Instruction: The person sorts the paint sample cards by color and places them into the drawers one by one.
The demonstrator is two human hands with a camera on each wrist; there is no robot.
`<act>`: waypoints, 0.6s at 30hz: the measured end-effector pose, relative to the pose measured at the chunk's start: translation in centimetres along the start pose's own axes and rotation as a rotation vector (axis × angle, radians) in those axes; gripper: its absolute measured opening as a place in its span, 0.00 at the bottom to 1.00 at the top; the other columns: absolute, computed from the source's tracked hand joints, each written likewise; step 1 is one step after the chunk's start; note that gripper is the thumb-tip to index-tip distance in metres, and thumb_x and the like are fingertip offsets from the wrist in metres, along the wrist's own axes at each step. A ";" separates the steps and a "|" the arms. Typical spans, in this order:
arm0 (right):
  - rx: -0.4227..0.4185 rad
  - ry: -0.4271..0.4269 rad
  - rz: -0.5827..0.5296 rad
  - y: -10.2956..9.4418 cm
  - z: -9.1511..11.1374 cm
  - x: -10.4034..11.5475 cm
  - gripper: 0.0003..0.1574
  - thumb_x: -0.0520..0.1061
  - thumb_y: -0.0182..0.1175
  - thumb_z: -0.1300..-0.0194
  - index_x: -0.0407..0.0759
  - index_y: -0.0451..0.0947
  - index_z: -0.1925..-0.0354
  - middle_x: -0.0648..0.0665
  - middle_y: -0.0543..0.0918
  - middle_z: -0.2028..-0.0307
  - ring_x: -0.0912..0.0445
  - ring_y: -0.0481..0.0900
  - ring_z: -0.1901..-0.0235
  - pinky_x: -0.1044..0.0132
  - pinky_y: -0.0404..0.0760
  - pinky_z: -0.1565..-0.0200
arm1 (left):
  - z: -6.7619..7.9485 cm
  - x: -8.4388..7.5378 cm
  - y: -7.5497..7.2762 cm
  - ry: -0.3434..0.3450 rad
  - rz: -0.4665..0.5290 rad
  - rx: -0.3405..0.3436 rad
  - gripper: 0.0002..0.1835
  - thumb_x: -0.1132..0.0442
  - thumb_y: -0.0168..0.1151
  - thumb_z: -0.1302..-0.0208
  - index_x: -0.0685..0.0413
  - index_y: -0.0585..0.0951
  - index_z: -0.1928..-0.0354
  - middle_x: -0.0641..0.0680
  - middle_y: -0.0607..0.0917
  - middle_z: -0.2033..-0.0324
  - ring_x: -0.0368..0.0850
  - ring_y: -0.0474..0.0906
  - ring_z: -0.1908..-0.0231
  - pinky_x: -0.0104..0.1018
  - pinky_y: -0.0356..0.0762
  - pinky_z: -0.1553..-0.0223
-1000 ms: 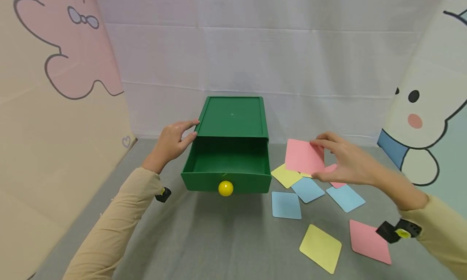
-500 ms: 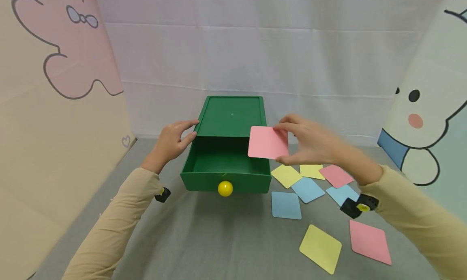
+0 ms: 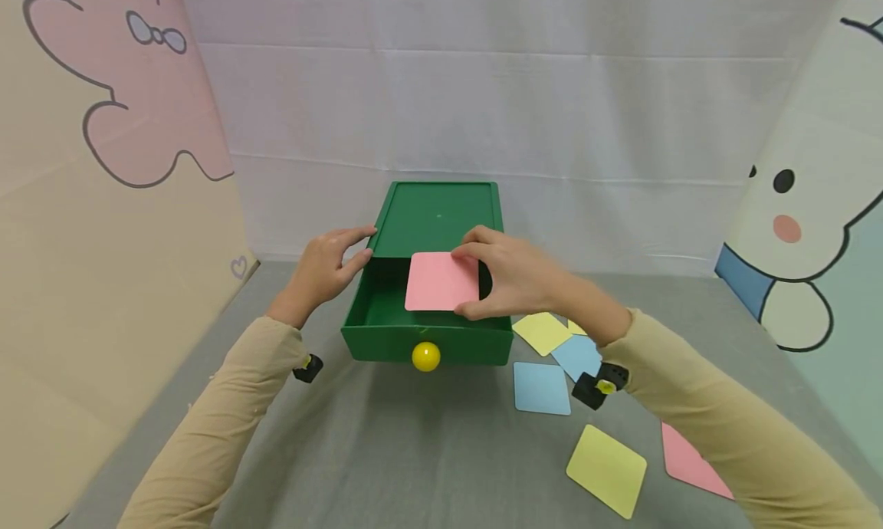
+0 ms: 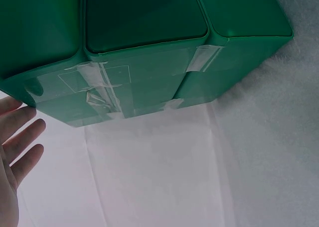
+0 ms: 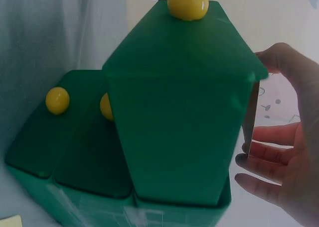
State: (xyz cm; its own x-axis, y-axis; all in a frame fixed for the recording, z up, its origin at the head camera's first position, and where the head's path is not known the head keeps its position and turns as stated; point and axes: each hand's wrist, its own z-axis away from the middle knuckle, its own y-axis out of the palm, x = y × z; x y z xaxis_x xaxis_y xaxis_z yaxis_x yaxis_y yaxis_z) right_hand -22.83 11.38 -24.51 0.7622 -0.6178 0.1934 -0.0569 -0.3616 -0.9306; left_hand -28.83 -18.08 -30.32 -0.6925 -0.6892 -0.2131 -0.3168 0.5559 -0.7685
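Between the thumb and fingers of my right hand (image 3: 517,276), a square pink card (image 3: 441,281) is pinched by its right side. It hovers over the pulled-out top drawer (image 3: 386,345) of a green cabinet (image 3: 438,218), hiding part of the drawer's inside. A round yellow knob (image 3: 425,356) sits on the drawer front. In the right wrist view the card (image 5: 251,112) shows edge-on beside the drawer. My left hand (image 3: 320,268) touches the cabinet's upper left edge with fingertips, its fingers fairly straight. The left wrist view has those fingers (image 4: 27,135) by the cabinet's side.
Right of the cabinet, yellow (image 3: 607,471), blue (image 3: 541,389) and pink cards (image 3: 693,464) lie scattered on the grey cloth. My right sleeve hides some. Lower drawers with yellow knobs (image 5: 57,100) show in the right wrist view. A pale curtain (image 3: 483,115) hangs behind.
My right hand has carried the pink card leftward from above the scattered cards to over the pulled-out drawer. My left hand has stayed at the cabinet's edge.
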 end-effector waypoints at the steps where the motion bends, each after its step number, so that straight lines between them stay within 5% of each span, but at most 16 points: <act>1: -0.002 -0.002 -0.001 0.2 -0.2 0.2 0.39 0.62 0.63 0.54 0.39 0.75 0.49 0.45 0.72 0.54 0.55 0.73 0.61 0.66 0.76 0.63 | 0.0 0.0 0.0 0.000 0.001 -0.001 0.20 0.63 0.55 0.38 0.65 0.74 0.45 0.63 0.78 0.50 0.57 0.74 0.50 0.51 0.71 0.49; 18: 0.020 0.016 -0.057 2.4 -2.6 2.0 0.38 0.63 0.61 0.51 0.41 0.75 0.48 0.45 0.73 0.52 0.55 0.70 0.54 0.62 0.75 0.54 | 0.1 0.1 0.0 0.007 0.020 -0.003 0.20 0.63 0.54 0.38 0.65 0.74 0.45 0.63 0.78 0.50 0.57 0.74 0.50 0.51 0.71 0.49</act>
State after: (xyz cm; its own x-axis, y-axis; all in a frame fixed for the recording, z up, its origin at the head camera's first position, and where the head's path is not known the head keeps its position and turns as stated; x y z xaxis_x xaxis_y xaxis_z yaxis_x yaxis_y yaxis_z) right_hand -23.17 7.44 -25.53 0.7531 -0.6082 0.2509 -0.0008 -0.3822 -0.9241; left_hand -28.84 -18.16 -30.43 -0.7032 -0.6748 -0.2242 -0.3047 0.5708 -0.7625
